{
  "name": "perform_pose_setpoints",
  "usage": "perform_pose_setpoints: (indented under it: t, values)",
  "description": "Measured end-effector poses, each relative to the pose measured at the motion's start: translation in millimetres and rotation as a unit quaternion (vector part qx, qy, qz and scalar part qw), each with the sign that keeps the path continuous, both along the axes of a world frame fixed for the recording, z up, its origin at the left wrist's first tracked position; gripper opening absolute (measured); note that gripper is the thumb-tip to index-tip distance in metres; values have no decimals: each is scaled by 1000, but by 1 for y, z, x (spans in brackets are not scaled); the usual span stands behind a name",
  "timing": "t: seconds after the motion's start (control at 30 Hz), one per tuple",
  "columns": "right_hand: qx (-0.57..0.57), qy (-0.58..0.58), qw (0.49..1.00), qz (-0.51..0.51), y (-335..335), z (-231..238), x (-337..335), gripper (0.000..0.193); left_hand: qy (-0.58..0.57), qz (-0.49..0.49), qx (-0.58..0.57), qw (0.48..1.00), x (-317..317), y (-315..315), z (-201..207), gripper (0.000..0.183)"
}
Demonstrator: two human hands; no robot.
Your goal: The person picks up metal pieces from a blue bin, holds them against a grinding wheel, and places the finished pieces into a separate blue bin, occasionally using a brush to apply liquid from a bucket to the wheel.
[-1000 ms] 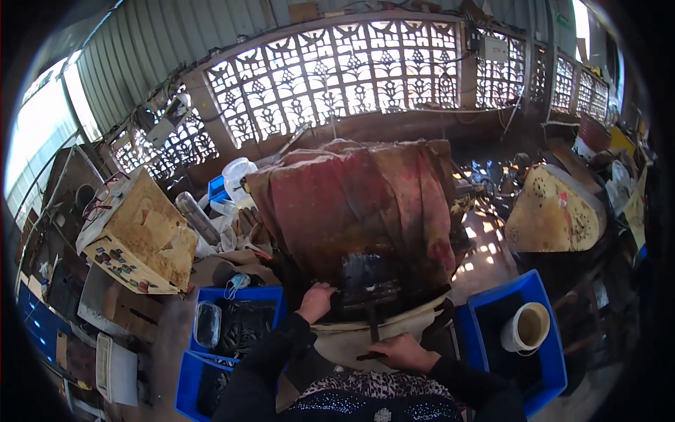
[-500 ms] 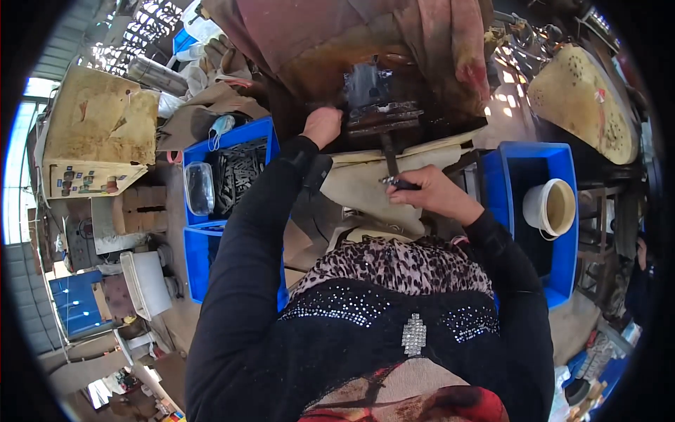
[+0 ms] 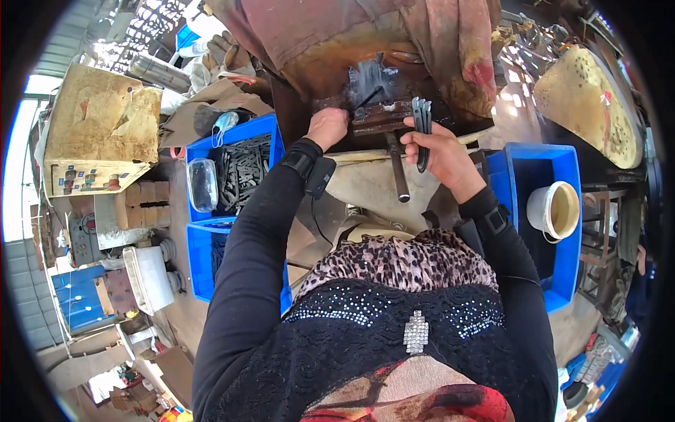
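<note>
My right hand (image 3: 441,155) grips a few slim dark metal pieces (image 3: 422,133), held upright together, with notched, shiny upper ends. They are just right of a rusty metal fixture (image 3: 383,121), from which a round bar handle (image 3: 399,169) points toward me. My left hand (image 3: 328,128) is closed at the left end of the fixture. A thin dark rod (image 3: 371,96) slants up over the fixture close to the left fingers; whether they hold it is unclear. Behind it lies a wet, grey-smeared patch (image 3: 373,77) inside the brown-stained housing.
On the left, a blue bin (image 3: 273,133) holds many dark metal pieces and a clear plastic box (image 3: 202,184). To the right, another blue bin (image 3: 568,274) contains a white bucket (image 3: 538,211). A reddish stained cloth (image 3: 316,28) drapes over the housing.
My right hand has risen from below the fixture to its right side, turning the dark pieces upright. The bar handle now shows its full length. My left hand has barely shifted.
</note>
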State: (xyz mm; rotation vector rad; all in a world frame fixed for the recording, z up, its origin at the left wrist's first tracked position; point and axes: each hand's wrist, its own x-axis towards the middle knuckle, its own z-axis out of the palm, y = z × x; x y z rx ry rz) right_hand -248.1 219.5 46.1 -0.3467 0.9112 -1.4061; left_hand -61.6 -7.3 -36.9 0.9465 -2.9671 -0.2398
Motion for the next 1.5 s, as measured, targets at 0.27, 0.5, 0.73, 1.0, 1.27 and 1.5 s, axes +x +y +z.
perform_pose_setpoints:
  t: [0.27,0.5,0.73,1.0,1.27,1.5]
  values:
    - [-22,-31,998,-57,-16,-3,-5,34,185,89,14,979,12,27,71,19]
    - [-39,-109,980,-163,-46,-6,13,27,247,5,-111,962,-16,78,101,15]
    - [-96,-85,975,-183,-59,-19,15,20,218,-72,-176,957,-27,107,98,11]
    - [-66,-42,977,-197,-44,-13,9,23,246,-111,-71,960,-12,105,88,25]
    - [-101,0,985,-141,-15,-2,-8,27,421,146,512,734,6,50,86,37]
    - [-69,320,944,35,31,13,6,35,369,169,534,742,-2,4,34,38]
